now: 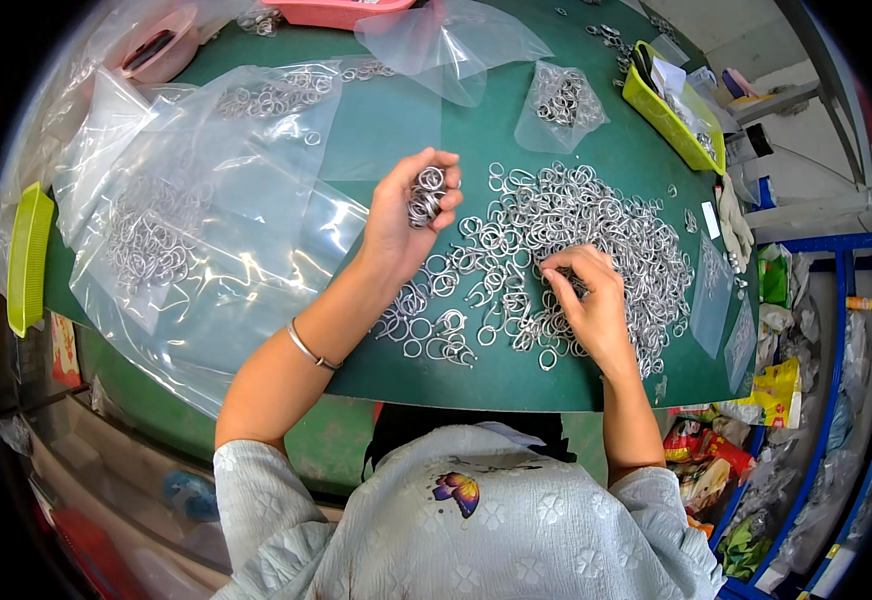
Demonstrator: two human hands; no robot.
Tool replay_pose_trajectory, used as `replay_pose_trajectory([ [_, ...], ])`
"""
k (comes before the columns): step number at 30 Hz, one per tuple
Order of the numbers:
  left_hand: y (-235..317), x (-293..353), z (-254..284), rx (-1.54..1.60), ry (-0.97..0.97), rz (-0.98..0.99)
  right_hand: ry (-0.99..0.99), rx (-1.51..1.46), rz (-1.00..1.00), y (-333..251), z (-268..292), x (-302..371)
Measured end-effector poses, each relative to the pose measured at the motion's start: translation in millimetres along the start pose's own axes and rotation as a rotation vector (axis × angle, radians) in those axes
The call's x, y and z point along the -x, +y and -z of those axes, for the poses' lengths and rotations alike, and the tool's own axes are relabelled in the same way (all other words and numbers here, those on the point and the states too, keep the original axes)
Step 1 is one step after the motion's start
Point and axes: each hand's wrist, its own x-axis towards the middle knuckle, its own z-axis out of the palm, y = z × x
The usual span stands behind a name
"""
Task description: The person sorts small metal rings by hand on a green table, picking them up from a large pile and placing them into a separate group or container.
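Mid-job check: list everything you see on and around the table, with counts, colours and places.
table: one, green, under the work
loose rings: too many to count, silver, right of centre
large plastic bags: count unclear, clear, left side
small bag of rings: one, clear, beyond the pile
baskets: two, yellow-green, left edge and far right
tubs: two, pink, far side
gloves: count unclear, whitish, right edge
shelf: one, blue frame, right
packages: several, mixed colours, right
bracelet: one, silver, left forearm
shirt: one, pale, lower middle
left hand: one, bare, holding several silver rings
right hand: one, bare, at the pile
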Motion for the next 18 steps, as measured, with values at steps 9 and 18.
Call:
replay_pose_trajectory([
  [9, 0, -1, -1, 0.001, 0.003, 0.012, -0.055, 0.211, 0.203, 0, -13, -2],
  [18, 0, -1, 1, 0.0, -0.005, 0.014, 0.146, 0.234, 0.124, -3, -9, -3],
])
